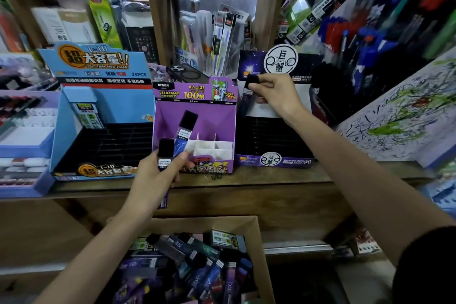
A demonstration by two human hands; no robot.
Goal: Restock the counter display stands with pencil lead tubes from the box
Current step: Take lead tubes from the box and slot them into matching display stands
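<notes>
At the counter [271, 177] — three stands [103, 106] [195, 116] [271, 136], two hands [158, 175] [274, 92]

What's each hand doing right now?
Left hand: holds a lead tube.
Right hand: fingers pinch a second tube near its black cap.

The box [197, 224] runs off the bottom edge; pens [394, 20] at right are blurred
</notes>
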